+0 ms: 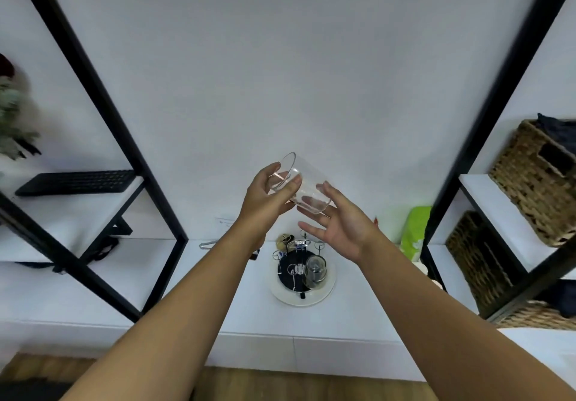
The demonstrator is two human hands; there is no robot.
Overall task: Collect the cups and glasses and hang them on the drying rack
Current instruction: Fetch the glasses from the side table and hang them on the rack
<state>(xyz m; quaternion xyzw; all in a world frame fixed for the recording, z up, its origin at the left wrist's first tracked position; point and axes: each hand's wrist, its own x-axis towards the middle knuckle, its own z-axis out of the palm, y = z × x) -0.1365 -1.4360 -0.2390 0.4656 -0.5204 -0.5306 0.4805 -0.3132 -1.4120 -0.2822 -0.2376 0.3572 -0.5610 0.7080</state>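
Head view, centre of frame: both arms reach forward and up, meeting in front of the pale wall (280, 57).
Glass: clear tumbler (300, 185), held in the air just above centre, tilted, one end toward upper left, the other toward lower right.
Left hand: left hand (268, 199) grips the tumbler's upper-left end; thumb and fingers curl round it, fingertips showing through the glass.
Right hand: right hand (339, 226) sits palm-up under the tumbler's lower-right end; fingers spread and nearly straight, the upper ones touching the glass, not wrapped round it.
Drying rack: black round rack (293, 268) with thin metal prongs ending in loops, lower centre, directly below the hands, standing on a white plate (324, 296).
Second glass: one clear glass (315, 271) already upside down on a right-hand prong.
Counter: white shelf surface (218, 291) carries the plate.
Left of frame: black keyboard (74, 182) on a shelf in the black frame (103, 95); blurred greenery at the far edge.
Right of frame: wicker baskets (536, 182) on shelves; green packet (416, 232) against the wall beside the frame post.
Behind the rack: small objects, too blurred to tell.
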